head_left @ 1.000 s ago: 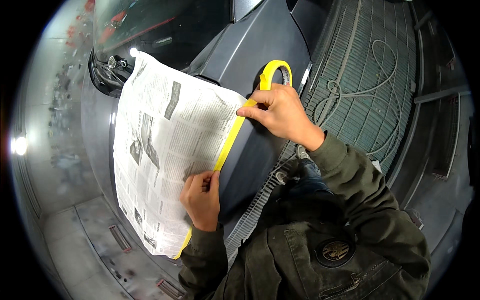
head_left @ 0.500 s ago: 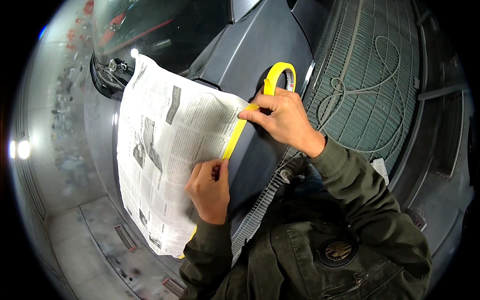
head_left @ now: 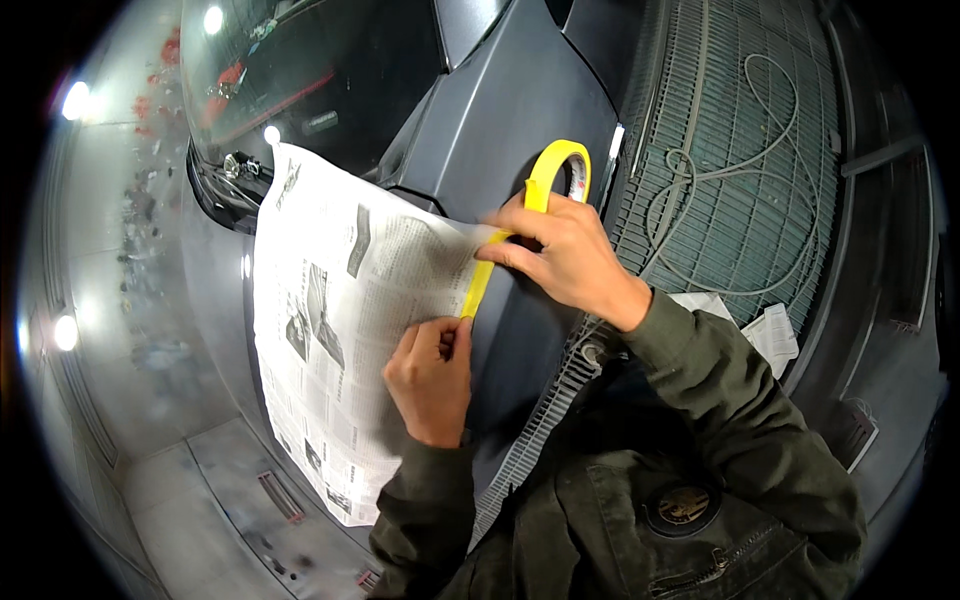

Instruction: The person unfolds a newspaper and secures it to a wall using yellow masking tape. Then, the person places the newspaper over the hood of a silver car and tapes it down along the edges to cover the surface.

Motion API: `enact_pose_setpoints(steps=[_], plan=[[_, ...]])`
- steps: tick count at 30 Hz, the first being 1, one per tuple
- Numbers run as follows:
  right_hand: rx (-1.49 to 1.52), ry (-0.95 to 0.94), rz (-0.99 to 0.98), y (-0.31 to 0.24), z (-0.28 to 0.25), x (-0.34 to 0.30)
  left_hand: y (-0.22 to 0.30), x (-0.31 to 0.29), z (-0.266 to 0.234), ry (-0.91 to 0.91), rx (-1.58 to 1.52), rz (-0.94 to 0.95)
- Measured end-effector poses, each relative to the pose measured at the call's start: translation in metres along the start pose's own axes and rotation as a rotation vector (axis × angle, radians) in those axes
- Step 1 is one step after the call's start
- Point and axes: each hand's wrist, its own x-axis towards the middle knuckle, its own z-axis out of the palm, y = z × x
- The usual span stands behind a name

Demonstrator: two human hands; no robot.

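Observation:
A sheet of newspaper (head_left: 330, 300) lies over the dark grey car body (head_left: 480, 140), below the windshield. A strip of yellow masking tape (head_left: 482, 280) runs along its right edge. My left hand (head_left: 430, 380) is closed in a pinch on that taped edge, thumb and forefinger at the lower visible end of the strip. Farther up, my right hand (head_left: 565, 245) grips the strip between thumb and fingers at the paper's upper right corner. The roll of yellow masking tape (head_left: 556, 165) stands up behind its fingers, partly hidden by them.
Past the windshield (head_left: 310, 90) is a pale wall with red and dark paint spots. On the right, a looped hose (head_left: 700, 180) lies on the metal floor grating (head_left: 650, 120). Loose printed paper (head_left: 772, 338) lies beside my right sleeve. A floor vent (head_left: 280, 497) shows at lower left.
The view has shifted slightly, so the car and paper sit lower and farther right. Both hands keep their grip on the taped edge; the right fingertips are blurred by motion.

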Motion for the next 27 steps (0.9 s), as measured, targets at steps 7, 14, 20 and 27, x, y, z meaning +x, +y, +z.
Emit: enact_pose_setpoints(steps=[7, 14, 20, 27], plan=[[0.213, 0.232, 0.517, -0.04, -0.045, -0.055, 0.032, 0.104, -0.041, -0.098, 0.163, 0.683], [0.003, -0.163, 0.238, -0.078, -0.04, -0.128, 0.04, 0.141, -0.042, -0.607, 0.306, 0.892], [0.239, -0.153, 0.273, -0.098, 0.012, -0.116, 0.062, 0.145, -0.06, -0.858, 0.286, 0.97], [0.252, -0.462, 0.382, -0.106, 0.038, -0.098, 0.057, 0.14, -0.063, -0.806, 0.395, 0.994]])
